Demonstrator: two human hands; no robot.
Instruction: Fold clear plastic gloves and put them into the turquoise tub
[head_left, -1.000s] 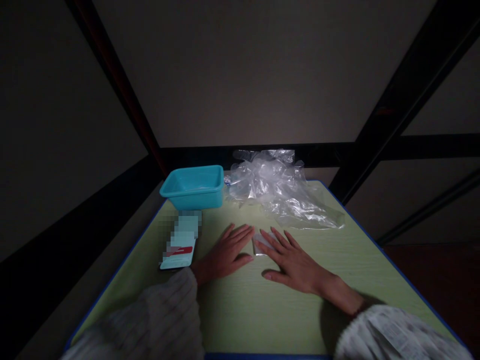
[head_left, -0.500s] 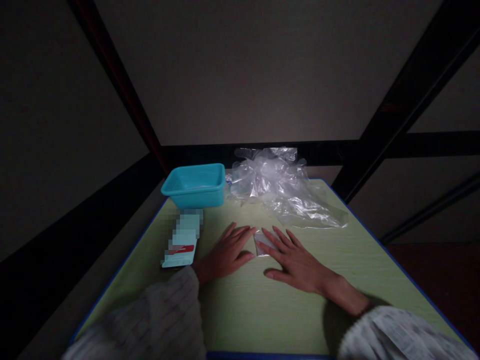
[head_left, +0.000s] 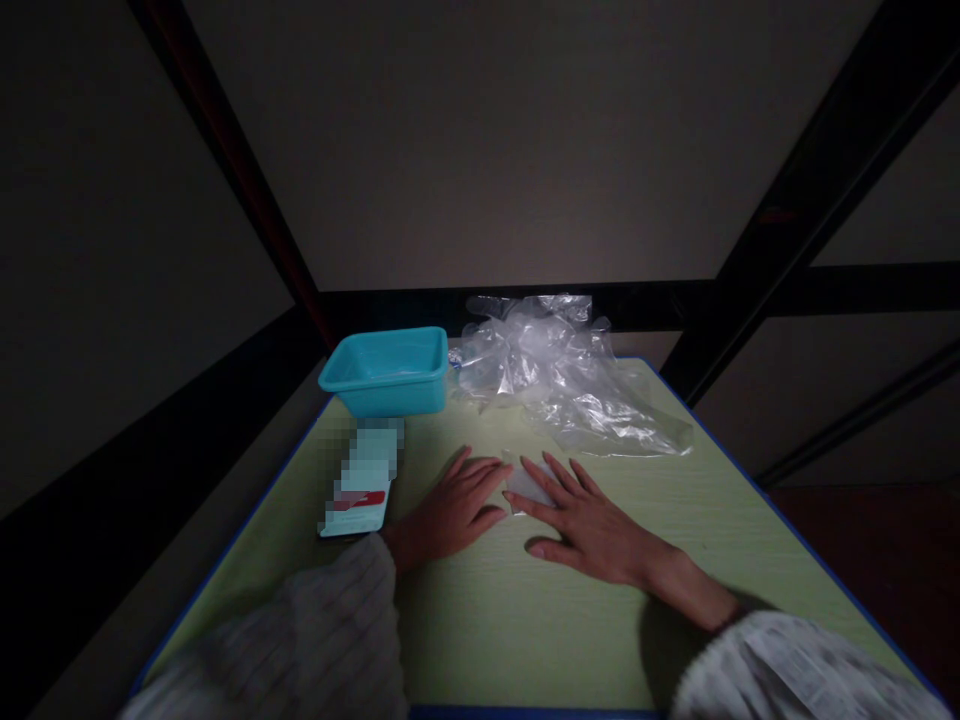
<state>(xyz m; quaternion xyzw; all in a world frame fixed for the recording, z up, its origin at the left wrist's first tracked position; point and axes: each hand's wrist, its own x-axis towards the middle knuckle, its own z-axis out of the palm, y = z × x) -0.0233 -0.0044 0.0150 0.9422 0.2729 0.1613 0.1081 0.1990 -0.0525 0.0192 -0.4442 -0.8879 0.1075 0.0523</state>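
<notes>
My left hand (head_left: 450,510) and my right hand (head_left: 585,520) both lie flat on the green table (head_left: 525,620), fingers stretched forward. Between and under their fingertips lies a small clear plastic piece (head_left: 525,484), pressed to the tabletop. My right fingers cover its right part, and my left fingertips touch its left edge. White knitted sleeves cover both my forearms.
A teal plastic tub (head_left: 386,372) stands at the far left of the table. A heap of crumpled clear plastic bags (head_left: 559,375) lies at the far middle and right. A light blue packet with a red mark (head_left: 360,485) lies left of my left hand. Dark frame beams surround the table.
My hands have shifted only slightly over the small plastic piece, with the left fingertips drawn a little closer to it. Everything else stays put.
</notes>
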